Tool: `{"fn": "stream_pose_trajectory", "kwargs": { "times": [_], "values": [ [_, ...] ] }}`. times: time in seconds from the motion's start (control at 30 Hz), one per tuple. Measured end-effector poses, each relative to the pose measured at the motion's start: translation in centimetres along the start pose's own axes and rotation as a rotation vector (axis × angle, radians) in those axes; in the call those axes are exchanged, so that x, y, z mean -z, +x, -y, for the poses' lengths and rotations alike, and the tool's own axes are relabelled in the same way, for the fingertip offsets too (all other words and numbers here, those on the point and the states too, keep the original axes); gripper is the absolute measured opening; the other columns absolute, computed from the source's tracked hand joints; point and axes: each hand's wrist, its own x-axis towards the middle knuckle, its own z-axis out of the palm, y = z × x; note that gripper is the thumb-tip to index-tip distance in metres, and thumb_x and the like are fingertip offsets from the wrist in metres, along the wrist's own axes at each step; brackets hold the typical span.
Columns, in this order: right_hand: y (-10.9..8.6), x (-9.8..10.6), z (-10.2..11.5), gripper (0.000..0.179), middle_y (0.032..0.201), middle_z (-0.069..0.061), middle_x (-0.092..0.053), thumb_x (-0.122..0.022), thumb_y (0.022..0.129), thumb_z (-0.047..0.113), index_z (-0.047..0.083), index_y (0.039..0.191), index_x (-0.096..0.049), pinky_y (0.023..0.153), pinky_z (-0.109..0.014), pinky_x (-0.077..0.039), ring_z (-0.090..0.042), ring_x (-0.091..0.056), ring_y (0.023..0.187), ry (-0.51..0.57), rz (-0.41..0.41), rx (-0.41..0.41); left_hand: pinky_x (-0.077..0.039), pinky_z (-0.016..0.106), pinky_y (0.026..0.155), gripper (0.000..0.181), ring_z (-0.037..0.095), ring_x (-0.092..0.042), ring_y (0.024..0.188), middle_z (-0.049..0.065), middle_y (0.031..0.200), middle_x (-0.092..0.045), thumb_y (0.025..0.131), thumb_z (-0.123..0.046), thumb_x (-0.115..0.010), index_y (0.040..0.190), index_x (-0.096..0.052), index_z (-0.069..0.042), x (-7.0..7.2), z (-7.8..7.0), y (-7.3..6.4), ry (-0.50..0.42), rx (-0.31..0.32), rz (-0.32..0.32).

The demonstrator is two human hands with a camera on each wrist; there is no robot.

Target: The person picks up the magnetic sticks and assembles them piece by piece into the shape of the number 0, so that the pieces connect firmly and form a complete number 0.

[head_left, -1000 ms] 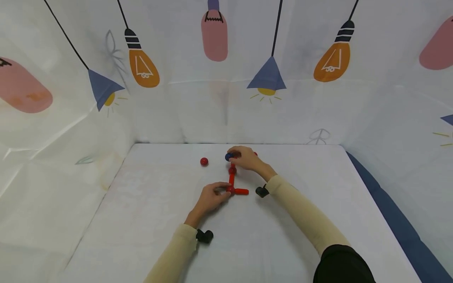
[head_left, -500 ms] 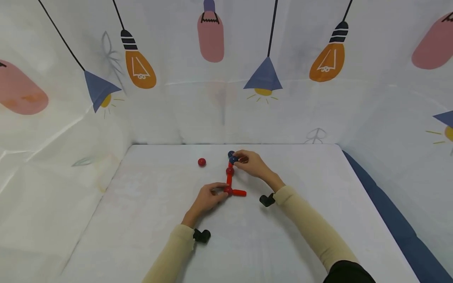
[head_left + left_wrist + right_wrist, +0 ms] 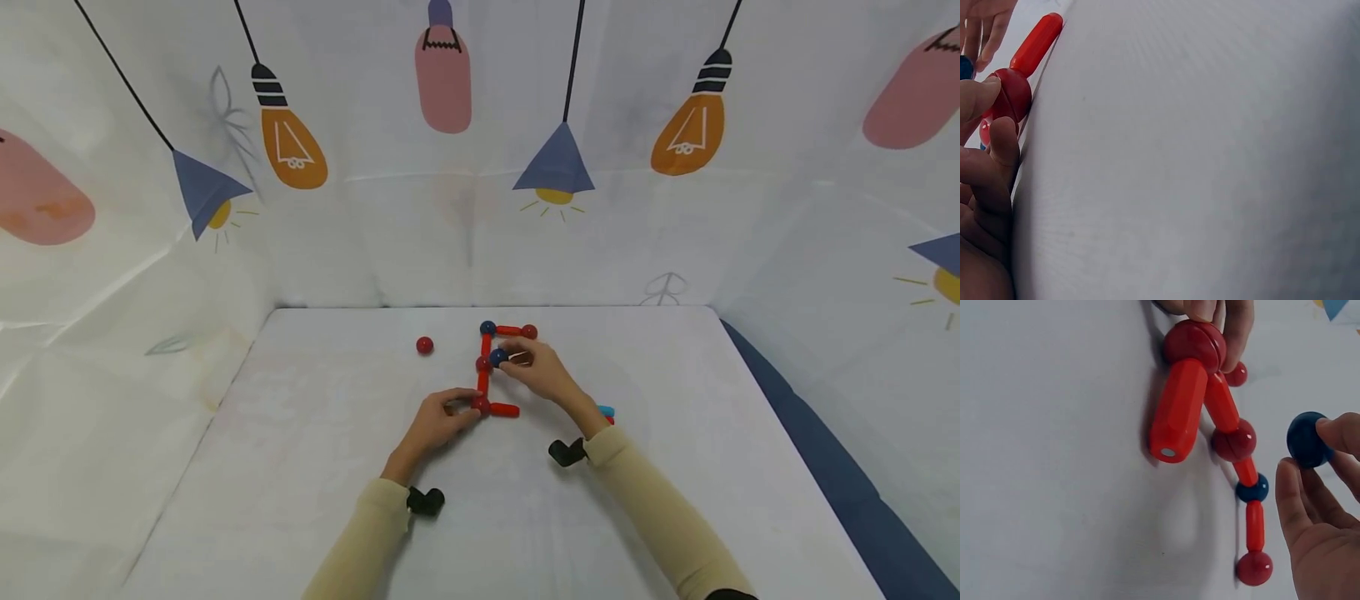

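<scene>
Blue ball [image 3: 1305, 439] drawn back towards me

The fingers of my left hand [image 3: 435, 427] pinch the nearest red ball [image 3: 481, 407]; its side bar [image 3: 505, 410] points right, the outer end unjoined. A red link [image 3: 483, 384] runs on to the middle red ball [image 3: 483, 364]. The fingers of my right hand [image 3: 546, 373] grasp the blue ball: half a second ago it was up by the far blue ball [image 3: 488, 327], and now it is nearer me, apart from the middle red ball in the right wrist view. So, I judge, it is unattached and closer to the side bar. The shift also uncovers the top bar [image 3: 509, 331] and end red ball [image 3: 529, 332]. A loose red ball [image 3: 424, 345] lies left, well apart. The white tabletop [image 3: 337, 375] meets a creased pale sheet [image 3: 420, 233] printed with lamps [image 3: 554, 158] and bulbs [image 3: 690, 133].
</scene>
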Motion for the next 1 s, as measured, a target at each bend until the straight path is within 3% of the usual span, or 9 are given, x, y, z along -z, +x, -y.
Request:
{"fn": "stream_pose_trajectory", "kwargs": {
  "times": [0.3, 0.6, 0.8, 1.0],
  "values": [
    [-1.8, -0.2, -0.6, 0.036, 0.131, -0.014, -0.067, -0.071, 0.098, 0.018, 0.007, 0.131, -0.065, 0.101, -0.044, -0.055, -0.03, -0.069, 0.114, 0.057, -0.023, -0.054, -0.05, 0.024, 0.063, 0.033, 0.016, -0.058, 0.072, 0.001, 0.122, -0.072, 0.096, -0.024, -0.073, 0.129, -0.072, -0.021, 0.1, 0.1, -0.2, 0.005, 0.017, 0.007],
    [-3.5, -0.1, -1.1, 0.037, 0.13, -0.016, -0.067, -0.072, 0.097, 0.018, 0.007, 0.132, -0.065, 0.098, -0.042, -0.057, -0.03, -0.069, 0.111, 0.086, -0.03, -0.053, -0.048, 0.024, 0.062, 0.033, 0.015, -0.056, 0.07, 0.001, 0.119, -0.072, 0.096, -0.024, -0.073, 0.129, -0.072, -0.021, 0.2, 0.2, -0.2, 0.008, 0.02, 0.007],
    [-4.5, 0.0, -2.0, 0.038, 0.129, -0.016, -0.068, -0.072, 0.097, 0.019, 0.005, 0.132, -0.065, 0.097, -0.039, -0.058, -0.03, -0.07, 0.111, 0.086, -0.056, -0.067, -0.048, 0.023, 0.061, 0.034, 0.013, -0.055, 0.069, 0.004, 0.12, -0.071, 0.096, -0.023, -0.073, 0.129, -0.071, -0.017, 0.2, 0.2, -0.1, 0.007, -0.008, 0.01],
    [-5.1, 0.1, -2.3, 0.039, 0.13, -0.019, -0.067, -0.072, 0.097, 0.019, 0.004, 0.132, -0.065, 0.1, -0.043, -0.056, -0.033, -0.069, 0.113, 0.095, -0.068, -0.075, -0.046, 0.022, 0.059, 0.033, 0.011, -0.053, 0.064, 0.005, 0.12, -0.071, 0.095, -0.021, -0.073, 0.128, -0.072, -0.016, 0.2, 0.2, -0.1, -0.014, -0.016, 0.005]
  ]
}}
